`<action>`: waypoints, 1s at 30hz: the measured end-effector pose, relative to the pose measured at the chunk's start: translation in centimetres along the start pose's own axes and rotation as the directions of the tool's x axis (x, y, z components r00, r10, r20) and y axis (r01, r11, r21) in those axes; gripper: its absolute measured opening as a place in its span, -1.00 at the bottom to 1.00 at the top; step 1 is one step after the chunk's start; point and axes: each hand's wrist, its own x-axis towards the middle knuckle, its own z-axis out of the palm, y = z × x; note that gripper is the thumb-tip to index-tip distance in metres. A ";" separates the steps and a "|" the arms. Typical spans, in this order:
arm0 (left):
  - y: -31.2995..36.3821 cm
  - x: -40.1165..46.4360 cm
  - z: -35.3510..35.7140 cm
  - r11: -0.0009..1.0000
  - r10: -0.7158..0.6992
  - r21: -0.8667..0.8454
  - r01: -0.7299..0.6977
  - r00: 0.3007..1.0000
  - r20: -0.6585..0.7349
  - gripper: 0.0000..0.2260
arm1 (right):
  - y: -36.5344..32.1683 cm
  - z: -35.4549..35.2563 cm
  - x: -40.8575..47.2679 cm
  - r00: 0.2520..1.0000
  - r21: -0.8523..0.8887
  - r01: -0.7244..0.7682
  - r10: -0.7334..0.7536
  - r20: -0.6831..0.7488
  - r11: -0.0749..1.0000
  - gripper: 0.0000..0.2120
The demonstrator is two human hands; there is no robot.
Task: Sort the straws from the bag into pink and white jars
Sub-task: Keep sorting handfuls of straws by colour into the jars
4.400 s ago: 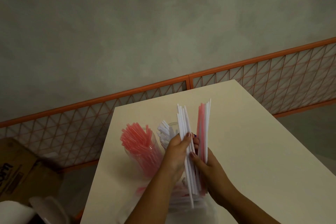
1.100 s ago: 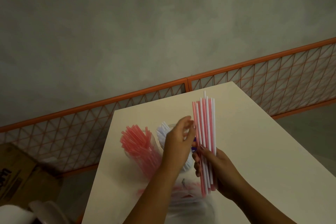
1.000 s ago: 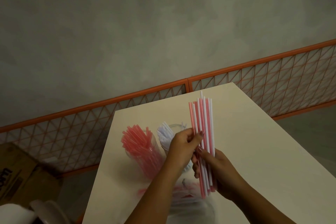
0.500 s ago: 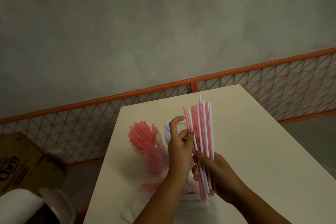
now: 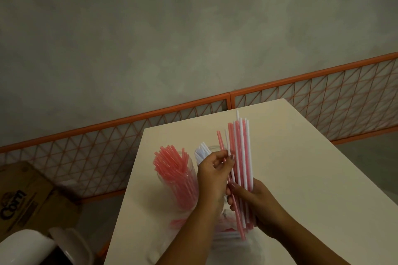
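The right hand [image 5: 256, 202] grips a mixed bunch [image 5: 240, 157] of straws. The left hand [image 5: 213, 174] pinches one pink straw [image 5: 220, 142]. Best pull it out slowly, so the others stay put, then drop it in the pink jar [image 5: 178, 180].

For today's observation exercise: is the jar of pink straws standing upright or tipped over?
Upright. The jar of pink straws stands on the table, its straws fanning upward out of the open top.

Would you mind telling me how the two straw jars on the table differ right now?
The pink jar is packed with pink straws and stands in full view; the white jar holds white straws and is mostly hidden behind the left hand. The pink jar stands further left. Both look like clear jars with straws upright or leaning.
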 end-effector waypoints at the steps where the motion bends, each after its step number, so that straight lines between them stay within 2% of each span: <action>1: -0.1 0.1 -0.1 1.000 -0.009 -0.004 0.009 1.000 0.001 -0.92 | 0.0 0.0 0.0 1.000 -0.004 0.007 -0.007 0.004 1.000 -0.72; 6: 0.3 0.9 0.1 1.000 -0.001 0.006 0.001 1.000 -0.022 -0.94 | 0.1 0.0 0.1 1.000 0.011 0.017 -0.017 0.025 1.000 -0.74; 10: 2.3 2.2 -0.3 0.997 0.079 0.009 -0.079 0.994 -0.071 -0.89 | 0.2 0.1 -0.2 0.996 -0.017 0.037 -0.035 0.083 0.999 -0.80; 14: 5.0 3.4 -1.0 0.987 0.129 -0.078 -0.141 0.982 -0.136 -0.91 | 0.4 0.1 -0.3 0.995 -0.032 0.033 -0.030 0.093 0.999 -0.84; 19: 7.6 4.2 -2.3 0.914 0.267 -0.243 -0.324 0.934 -0.239 -0.86 | 0.5 -0.2 -0.3 0.997 -0.015 0.032 -0.030 0.069 0.999 -0.85; 21: 7.7 4.0 -2.5 0.911 0.274 -0.256 -0.323 0.939 -0.209 -0.83 | 0.6 -0.2 -0.3 0.998 -0.005 0.033 -0.033 0.059 0.999 -0.84; 23: 7.0 3.8 -2.2 0.953 0.227 -0.181 -0.241 0.969 -0.092 -0.85 | 0.5 -0.1 -0.2 0.998 0.004 0.037 -0.037 0.058 0.999 -0.84; 25: 5.7 3.5 -1.6 0.983 0.182 0.035 -0.183 0.983 0.035 -0.89 | 0.4 0.1 -0.1 0.998 0.005 0.040 -0.040 0.056 0.999 -0.82; 27: 4.3 3.2 -0.9 0.952 0.192 0.223 -0.212 0.975 0.108 -0.92 | 0.4 0.2 0.0 0.998 0.005 0.041 -0.041 0.043 0.999 -0.83; 30: 2.9 2.7 -0.3 0.915 0.252 0.288 -0.281 0.958 0.135 -0.93 | 0.5 0.0 0.2 0.999 0.011 0.034 -0.034 0.000 0.999 -0.84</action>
